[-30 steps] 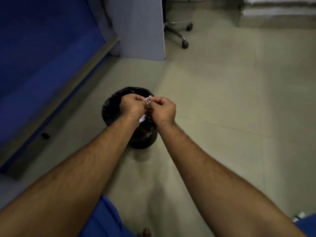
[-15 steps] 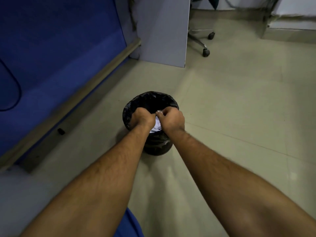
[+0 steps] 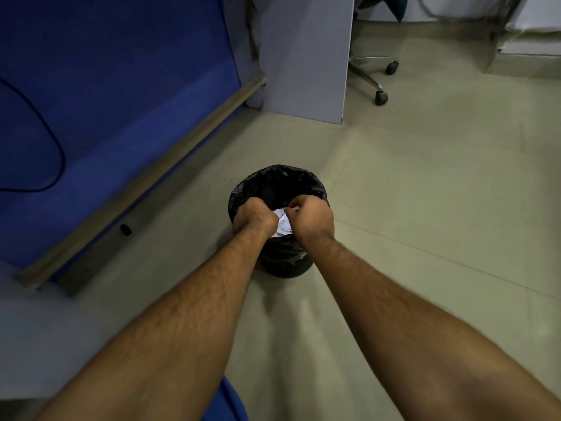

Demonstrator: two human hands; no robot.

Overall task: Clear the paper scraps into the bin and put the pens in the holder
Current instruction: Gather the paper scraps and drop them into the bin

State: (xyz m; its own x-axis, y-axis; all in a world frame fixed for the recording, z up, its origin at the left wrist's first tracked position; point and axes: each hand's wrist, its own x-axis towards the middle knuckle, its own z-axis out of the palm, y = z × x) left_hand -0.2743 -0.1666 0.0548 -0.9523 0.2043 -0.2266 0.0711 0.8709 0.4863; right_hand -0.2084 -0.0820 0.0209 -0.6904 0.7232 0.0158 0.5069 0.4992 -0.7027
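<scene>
Grip, left: left hand [image 3: 254,217] has its fingers curled round white paper scraps [image 3: 283,223], knuckles up, over the bin's near left rim.
Grip, right: right hand [image 3: 312,218] has fingers and thumb curled, pinching the same scraps from the other side; its fingertips meet the paper at the top.
Scraps: a crumpled white wad held between the two hands, directly above the bin's mouth, partly hidden by the fingers.
Bin: bin [image 3: 282,180] is round, lined with a black bag, standing on the floor [image 3: 425,183]; what lies inside is too dark to tell.
Arms: both bare forearms reach forward and down, meeting over the bin.
Left side: blue panel [image 3: 106,86] with a black cable [image 3: 57,147] looping across it and a wooden strip [image 3: 145,177] along its base.
Behind: grey partition [image 3: 303,56]; beside it the castors of an office chair [image 3: 381,97].
Near edge: blue cloth [image 3: 230,402] shows between the arms.
</scene>
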